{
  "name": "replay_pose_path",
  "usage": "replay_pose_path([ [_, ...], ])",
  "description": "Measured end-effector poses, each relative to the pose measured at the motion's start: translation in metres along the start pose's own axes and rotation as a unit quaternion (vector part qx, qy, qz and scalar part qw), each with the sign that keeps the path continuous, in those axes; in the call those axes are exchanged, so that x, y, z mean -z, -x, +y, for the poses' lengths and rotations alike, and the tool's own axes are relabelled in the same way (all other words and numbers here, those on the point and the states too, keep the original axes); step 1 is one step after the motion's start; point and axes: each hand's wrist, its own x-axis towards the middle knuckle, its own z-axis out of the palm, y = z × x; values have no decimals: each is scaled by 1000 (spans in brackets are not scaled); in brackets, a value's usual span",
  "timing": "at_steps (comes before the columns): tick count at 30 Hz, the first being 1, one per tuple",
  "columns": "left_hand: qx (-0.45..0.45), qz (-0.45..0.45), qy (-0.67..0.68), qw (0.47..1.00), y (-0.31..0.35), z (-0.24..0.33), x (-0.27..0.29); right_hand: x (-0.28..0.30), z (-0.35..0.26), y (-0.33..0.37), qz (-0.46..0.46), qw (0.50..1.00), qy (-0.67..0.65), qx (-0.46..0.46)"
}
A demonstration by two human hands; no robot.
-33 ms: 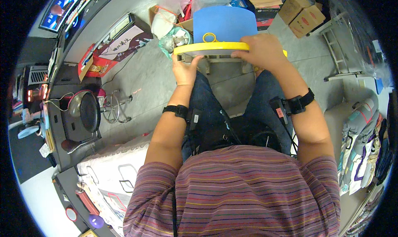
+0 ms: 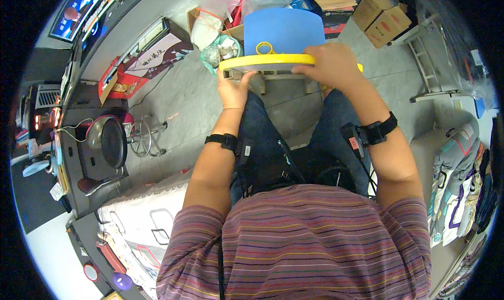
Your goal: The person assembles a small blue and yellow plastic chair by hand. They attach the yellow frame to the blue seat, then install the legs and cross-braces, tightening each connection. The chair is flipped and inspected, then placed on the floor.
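Observation:
In front of my knees is a board with a thick yellow edge (image 2: 268, 60), seen nearly edge-on, with a pale grey face toward me and metal tubes under it. My left hand (image 2: 232, 92) grips its left end, thumb in front near a square tube opening. Over the top of the edge, farther right, my right hand (image 2: 333, 63) is closed, thumb on the near side. Just beyond the board is a flat blue panel (image 2: 285, 29) with rounded corners. A yellow ring (image 2: 264, 48) shows against it; whether panel and board are joined I cannot tell.
Plastic bags (image 2: 224, 50) lie beyond the board on the left, cardboard boxes (image 2: 386, 24) at the far right. A black round stool (image 2: 113, 141) stands at left, near a white patterned cover (image 2: 142, 210). Folded fabrics (image 2: 457, 189) are stacked on my right.

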Motion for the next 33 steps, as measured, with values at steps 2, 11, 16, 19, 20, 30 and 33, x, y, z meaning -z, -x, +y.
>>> replay_pose_path([
  [2, 12, -18, -4, 1000, 0, -1, 4, 0, 0, 0, -2, 1000, -6, -1],
  [11, 35, -24, 21, 999, 0, -14, 0, -2, 0, -1, 1, 1000, 0, 2],
  [16, 20, -38, 68, 997, -3, -15, 2, 0, 0, -1, 3, 1000, -7, 3],
  [19, -34, -34, 13, 999, -3, -10, 3, 0, -1, -1, 8, 1000, -3, 1],
  [20, -26, -35, 9, 999, -3, -9, 3, 0, -1, -1, 8, 1000, 0, 0],
  [30, -17, -116, 53, 992, 4, -11, 22, -3, -6, 14, -12, 1000, -20, -11],
  [33, -45, -201, 7, 979, 12, -16, 52, -5, -10, 35, -21, 998, -57, 28],
])
